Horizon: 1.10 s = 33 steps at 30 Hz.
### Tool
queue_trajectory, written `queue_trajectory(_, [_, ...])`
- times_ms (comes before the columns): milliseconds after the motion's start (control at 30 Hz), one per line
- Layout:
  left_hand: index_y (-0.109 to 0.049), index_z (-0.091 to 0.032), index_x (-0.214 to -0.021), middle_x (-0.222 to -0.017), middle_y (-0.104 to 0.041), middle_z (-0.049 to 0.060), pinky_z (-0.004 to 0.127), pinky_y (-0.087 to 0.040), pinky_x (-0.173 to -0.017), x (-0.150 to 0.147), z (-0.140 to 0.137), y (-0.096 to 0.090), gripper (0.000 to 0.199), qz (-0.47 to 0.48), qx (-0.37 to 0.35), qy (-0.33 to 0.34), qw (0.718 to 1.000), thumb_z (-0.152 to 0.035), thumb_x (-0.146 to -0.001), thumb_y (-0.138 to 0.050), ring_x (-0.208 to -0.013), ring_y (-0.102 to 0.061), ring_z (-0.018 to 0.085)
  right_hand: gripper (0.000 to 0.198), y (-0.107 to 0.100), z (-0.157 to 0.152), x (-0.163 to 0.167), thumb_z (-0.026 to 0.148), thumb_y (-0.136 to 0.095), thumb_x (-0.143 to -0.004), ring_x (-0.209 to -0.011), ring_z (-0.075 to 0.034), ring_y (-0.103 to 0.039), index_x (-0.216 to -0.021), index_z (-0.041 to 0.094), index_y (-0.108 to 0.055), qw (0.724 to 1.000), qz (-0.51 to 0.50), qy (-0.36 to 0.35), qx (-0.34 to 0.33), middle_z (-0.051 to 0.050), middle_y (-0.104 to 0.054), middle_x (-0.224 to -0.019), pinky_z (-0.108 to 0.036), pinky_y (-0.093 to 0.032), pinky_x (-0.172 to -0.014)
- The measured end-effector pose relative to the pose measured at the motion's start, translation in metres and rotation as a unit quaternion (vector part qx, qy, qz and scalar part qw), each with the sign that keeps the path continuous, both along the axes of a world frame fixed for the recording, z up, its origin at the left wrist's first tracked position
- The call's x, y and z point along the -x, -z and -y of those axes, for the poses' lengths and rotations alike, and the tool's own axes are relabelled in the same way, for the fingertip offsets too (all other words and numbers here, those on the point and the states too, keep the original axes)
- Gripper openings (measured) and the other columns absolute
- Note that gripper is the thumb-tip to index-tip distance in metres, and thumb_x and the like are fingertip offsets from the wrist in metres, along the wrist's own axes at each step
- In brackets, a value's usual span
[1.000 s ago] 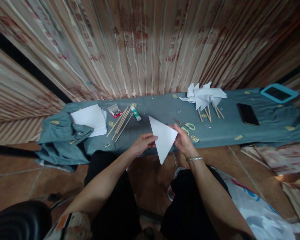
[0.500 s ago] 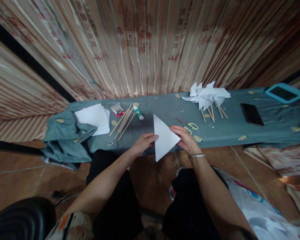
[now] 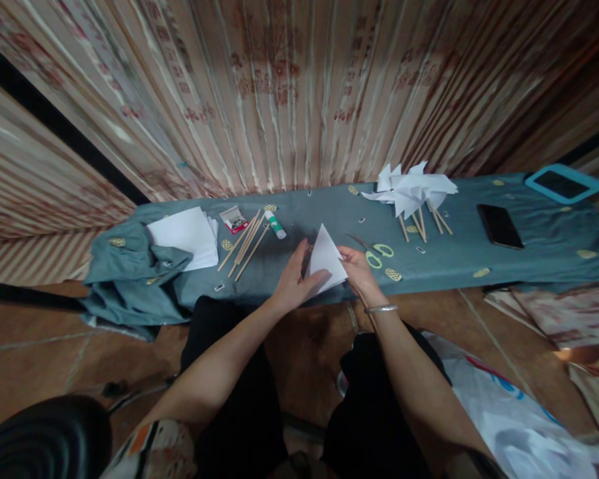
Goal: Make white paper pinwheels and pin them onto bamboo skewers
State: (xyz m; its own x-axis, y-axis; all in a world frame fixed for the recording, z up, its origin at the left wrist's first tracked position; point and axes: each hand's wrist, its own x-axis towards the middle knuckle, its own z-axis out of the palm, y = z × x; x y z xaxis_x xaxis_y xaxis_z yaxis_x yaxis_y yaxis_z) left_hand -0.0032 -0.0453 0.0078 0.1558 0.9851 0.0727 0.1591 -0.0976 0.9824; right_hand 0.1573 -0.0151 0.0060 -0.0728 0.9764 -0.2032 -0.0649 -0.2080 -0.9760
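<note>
A folded triangular sheet of white paper [image 3: 327, 258] is held between my hands over the front edge of the cloth, one point facing away from me. My left hand [image 3: 295, 279] has its thumb lying over the paper's lower left, while the fingers reach up along its left side, partly behind it. At the right corner, my right hand [image 3: 358, 267] pinches the paper; some of its fingertips are hidden behind. Just right of that hand lie scissors [image 3: 374, 253] with light green handles. A glue stick [image 3: 275, 225] rests farther back on the left.
On the teal cloth [image 3: 324, 199] are stacked white paper [image 3: 187, 233], a small red box [image 3: 233, 219], several wooden sticks [image 3: 247, 243], several paper pinwheels [image 3: 414, 189], a phone [image 3: 499, 226] and a blue-framed tablet [image 3: 563, 183]. A curtain [image 3: 279, 93] hangs behind.
The paper has turned so a point faces away, and it shows as a smaller triangle. My left hand has shifted up and spread along its side; my right hand has moved slightly left.
</note>
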Motion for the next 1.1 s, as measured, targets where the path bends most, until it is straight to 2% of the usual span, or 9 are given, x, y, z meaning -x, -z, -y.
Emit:
queue_trajectory(67, [-0.027, -0.013, -0.15, -0.157, -0.03, 0.02, 0.049, -0.027, -0.116, -0.001, 0.001, -0.001, 0.106, -0.104, -0.09, 0.048, 0.989, -0.05, -0.065, -0.079, -0.143, -0.03, 0.036, 0.047, 0.005, -0.004, 0.002, 0.053, -0.078, -0.054, -0.061, -0.021, -0.067, -0.089, 0.022, -0.073, 1.0, 0.012, 0.024, -0.012, -0.002, -0.075, -0.07, -0.025, -0.043, -0.046])
queue_trajectory(167, [-0.02, -0.014, -0.152, -0.158, -0.026, 0.02, 0.051, -0.021, -0.119, -0.004, 0.0, 0.002, 0.104, -0.169, -0.124, 0.079, 0.975, -0.045, -0.071, -0.076, -0.146, -0.025, 0.035, 0.045, 0.01, -0.008, 0.006, 0.05, -0.078, -0.056, -0.062, -0.02, -0.067, -0.092, 0.023, -0.071, 0.999, 0.027, 0.04, -0.023, -0.001, -0.075, -0.073, -0.026, -0.044, -0.048])
queue_trajectory(267, [-0.024, -0.014, -0.151, -0.157, -0.031, 0.018, 0.047, -0.025, -0.118, -0.005, -0.002, 0.006, 0.086, -0.115, -0.088, 0.044, 0.988, -0.039, -0.08, -0.066, -0.143, -0.033, 0.032, 0.051, 0.011, -0.007, 0.007, 0.048, -0.076, -0.06, -0.062, -0.021, -0.067, -0.103, 0.023, -0.068, 0.998, 0.037, 0.038, -0.023, -0.001, -0.076, -0.078, -0.028, -0.048, -0.052])
queue_trajectory(400, [-0.044, -0.014, -0.14, -0.136, -0.059, 0.014, 0.042, -0.042, -0.107, -0.005, -0.007, 0.011, 0.059, 0.071, 0.046, -0.054, 0.995, -0.035, -0.087, -0.058, -0.125, -0.055, 0.029, 0.063, 0.008, -0.003, 0.0, 0.044, -0.07, -0.072, -0.074, -0.025, -0.07, -0.128, 0.02, -0.055, 0.983, 0.164, 0.04, -0.076, -0.007, -0.076, -0.092, -0.038, -0.056, -0.067])
queue_trajectory(533, [-0.064, -0.014, -0.108, -0.101, -0.073, 0.009, 0.034, -0.052, -0.088, -0.005, -0.009, 0.013, 0.034, 0.236, 0.174, -0.133, 0.947, -0.031, -0.079, -0.068, -0.098, -0.067, 0.025, 0.059, 0.005, 0.007, -0.009, 0.035, -0.06, -0.085, -0.122, -0.032, -0.056, -0.139, 0.014, -0.047, 0.885, 0.392, 0.038, -0.248, -0.018, -0.06, -0.134, -0.049, -0.042, -0.104])
queue_trajectory(633, [-0.065, -0.013, -0.09, -0.08, -0.072, 0.006, 0.032, -0.053, -0.078, -0.005, -0.009, 0.01, 0.023, 0.285, 0.208, -0.165, 0.921, -0.029, -0.074, -0.072, -0.079, -0.068, 0.021, 0.044, 0.006, 0.017, -0.009, 0.021, -0.044, -0.093, -0.136, -0.032, -0.043, -0.135, 0.011, -0.052, 0.797, 0.507, -0.01, -0.329, -0.019, -0.05, -0.144, -0.051, -0.035, -0.111])
queue_trajectory(700, [-0.065, -0.014, -0.089, -0.076, -0.071, 0.005, 0.032, -0.052, -0.075, -0.006, -0.009, 0.006, 0.02, 0.312, 0.214, -0.168, 0.91, -0.025, -0.074, -0.071, -0.073, -0.067, 0.02, 0.045, 0.009, 0.025, -0.008, 0.01, -0.035, -0.093, -0.134, -0.029, -0.045, -0.132, 0.01, -0.055, 0.762, 0.538, -0.06, -0.357, -0.018, -0.053, -0.141, -0.048, -0.037, -0.111])
queue_trajectory(967, [-0.064, -0.013, -0.093, -0.08, -0.07, 0.004, 0.032, -0.052, -0.077, -0.009, -0.008, 0.007, 0.024, 0.329, 0.222, -0.172, 0.902, -0.024, -0.072, -0.071, -0.073, -0.066, 0.018, 0.071, 0.009, 0.051, -0.005, 0.002, -0.048, -0.076, -0.146, -0.034, -0.024, -0.146, 0.011, -0.039, 0.704, 0.558, -0.177, -0.402, -0.02, -0.035, -0.154, -0.055, -0.03, -0.113])
queue_trajectory(1100, [-0.059, -0.011, -0.114, -0.105, -0.07, 0.012, 0.038, -0.051, -0.09, -0.004, -0.01, 0.02, 0.046, 0.238, 0.16, -0.157, 0.945, -0.026, -0.073, -0.069, -0.095, -0.067, 0.023, 0.049, 0.011, 0.049, -0.002, 0.005, -0.043, -0.088, -0.14, -0.032, -0.036, -0.136, 0.009, -0.052, 0.681, 0.575, -0.165, -0.421, -0.017, -0.051, -0.144, -0.05, -0.033, -0.113])
